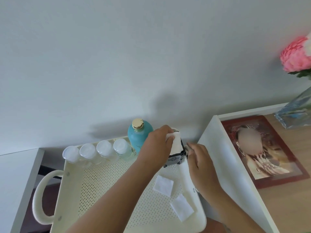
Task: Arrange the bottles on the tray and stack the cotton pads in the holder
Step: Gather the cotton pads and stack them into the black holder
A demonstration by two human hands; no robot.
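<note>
My left hand (pixel 157 145) pinches a cotton pad (pixel 175 142) directly over the upright holder (pixel 175 157) at the tray's (pixel 107 182) far right corner; my right hand (pixel 197 157), loosely curled, steadies it.

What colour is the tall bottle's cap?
Gold, on the teal bottle; its cap shows in the head view.

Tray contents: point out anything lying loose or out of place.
Two square white cotton pads, one nearer the holder, one nearer the person, lie loose on the perforated cream tray, outside the small black holder. The left hand is feeding a white stack into it. The bottles stand in a neat row.
</note>
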